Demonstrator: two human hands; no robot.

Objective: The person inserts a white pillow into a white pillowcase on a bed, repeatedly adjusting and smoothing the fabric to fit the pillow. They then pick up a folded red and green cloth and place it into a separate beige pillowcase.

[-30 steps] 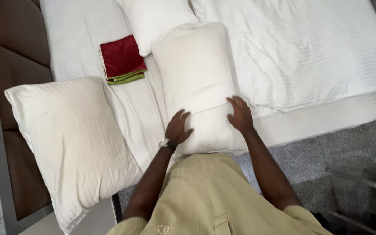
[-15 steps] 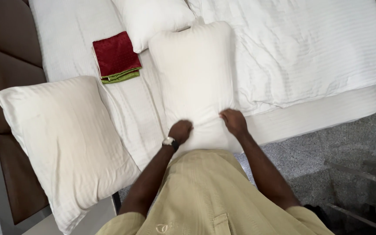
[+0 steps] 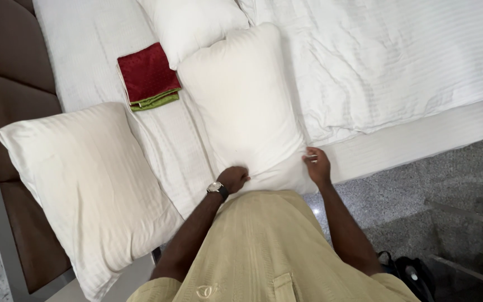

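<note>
A plump cream-white pillow (image 3: 241, 106) lies lengthwise on the bed (image 3: 420, 140), its far end pointing toward a second white pillow (image 3: 191, 22) and its near end at the mattress edge, just in front of the person. Its cover is smooth, with soft creases gathering near the bottom corners. The left hand (image 3: 233, 179), a wristwatch (image 3: 217, 189) on its wrist, is curled into a clenched grip on the pillow's near left corner, knuckles up. The right hand (image 3: 317, 165) pinches the near right corner, fingers closed on the fabric at the pillow's edge. To the left, a folded red cloth (image 3: 147, 75) with a green layer beneath lies on the sheet, just beside the pillow but not clearly touching it. A larger striped white pillow (image 3: 85, 190) leans against the brown headboard (image 3: 12, 84), well apart from the hands. A rumpled striped duvet (image 3: 387, 61) covers the right side of the bed, and the held pillow overlaps its edge. The person's tan shirt (image 3: 269, 251) hides the pillow's very bottom edge and the near mattress rim, so how far the pillow overhangs cannot be told. The fingertips of both hands are partly buried in fabric. A dark bag (image 3: 409, 271) on the floor is half cut off.
</note>
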